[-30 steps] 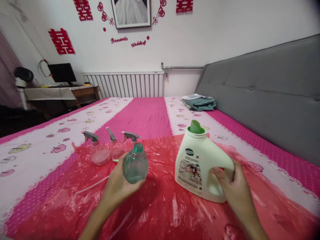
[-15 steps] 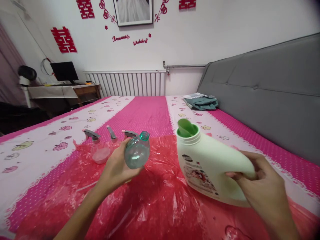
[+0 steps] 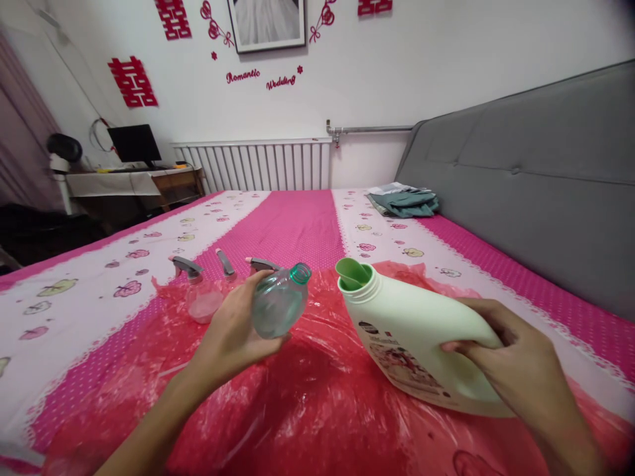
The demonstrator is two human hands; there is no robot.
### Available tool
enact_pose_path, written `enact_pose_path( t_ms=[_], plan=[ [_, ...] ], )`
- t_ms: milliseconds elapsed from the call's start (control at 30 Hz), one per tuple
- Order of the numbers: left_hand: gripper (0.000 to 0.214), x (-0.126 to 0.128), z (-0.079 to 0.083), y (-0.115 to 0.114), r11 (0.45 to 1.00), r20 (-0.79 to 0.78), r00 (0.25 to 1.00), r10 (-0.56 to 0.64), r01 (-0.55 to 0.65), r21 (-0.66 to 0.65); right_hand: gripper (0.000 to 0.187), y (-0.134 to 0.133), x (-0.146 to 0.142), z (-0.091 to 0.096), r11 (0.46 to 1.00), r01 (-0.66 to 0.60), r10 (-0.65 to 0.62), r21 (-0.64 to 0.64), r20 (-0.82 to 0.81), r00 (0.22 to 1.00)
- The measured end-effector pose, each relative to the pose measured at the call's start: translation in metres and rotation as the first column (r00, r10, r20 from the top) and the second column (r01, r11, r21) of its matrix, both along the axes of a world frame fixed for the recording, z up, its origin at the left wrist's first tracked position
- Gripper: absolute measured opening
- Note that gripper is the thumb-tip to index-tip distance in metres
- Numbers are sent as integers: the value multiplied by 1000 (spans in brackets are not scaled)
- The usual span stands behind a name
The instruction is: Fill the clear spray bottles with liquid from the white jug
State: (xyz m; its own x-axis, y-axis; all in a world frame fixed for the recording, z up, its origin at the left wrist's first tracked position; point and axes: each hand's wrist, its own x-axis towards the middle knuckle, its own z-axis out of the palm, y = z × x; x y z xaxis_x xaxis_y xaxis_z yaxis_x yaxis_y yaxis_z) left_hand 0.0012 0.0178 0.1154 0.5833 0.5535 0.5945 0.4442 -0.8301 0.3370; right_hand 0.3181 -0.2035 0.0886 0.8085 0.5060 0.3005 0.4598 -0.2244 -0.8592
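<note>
My left hand point(image 3: 233, 330) is wrapped round a small clear green-tinted bottle point(image 3: 278, 301) with no cap, tipped so its mouth points right. My right hand point(image 3: 516, 367) grips the handle of a large pale-green detergent jug point(image 3: 417, 330), lifted and tilted left so its open green spout point(image 3: 353, 272) faces the small bottle's mouth. A short gap separates the two openings. Both are held above a red plastic sheet point(image 3: 317, 410) spread over the bed.
Three small pink spray bottles point(image 3: 203, 294) with grey trigger heads stand at the sheet's far left edge. The pink and white bedspread point(image 3: 292, 221) stretches back to a white radiator point(image 3: 258, 165). Folded green clothes point(image 3: 409, 201) lie by the grey headboard point(image 3: 536, 178). A desk with a monitor point(image 3: 133, 145) stands far left.
My right hand lifted the jug off the sheet and tilted it leftward. My left hand raised the small bottle and tipped its mouth toward the spout.
</note>
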Motion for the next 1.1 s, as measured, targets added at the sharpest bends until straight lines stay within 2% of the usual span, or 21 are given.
enact_pose_path(
  t_ms=[167,300,700,900,1100],
  plan=[
    [86,-10,2,1,997,-75,997,-1,7,74,51,5,-3,20,996,-39,39,-85,-2,999],
    [87,-16,2,0,995,-119,993,-13,25,97,54,7,-2,28,994,-5,4,-110,-7,1000],
    [82,-24,13,-6,971,-261,965,17,47,235,52,10,1,21,982,-109,127,-156,112,986],
    [75,-27,17,-6,953,-277,960,48,39,300,54,12,1,21,978,-122,141,-172,104,985],
    [75,-29,26,-2,953,-295,954,56,37,300,52,12,-1,22,975,-144,158,-170,74,985]
  ],
)
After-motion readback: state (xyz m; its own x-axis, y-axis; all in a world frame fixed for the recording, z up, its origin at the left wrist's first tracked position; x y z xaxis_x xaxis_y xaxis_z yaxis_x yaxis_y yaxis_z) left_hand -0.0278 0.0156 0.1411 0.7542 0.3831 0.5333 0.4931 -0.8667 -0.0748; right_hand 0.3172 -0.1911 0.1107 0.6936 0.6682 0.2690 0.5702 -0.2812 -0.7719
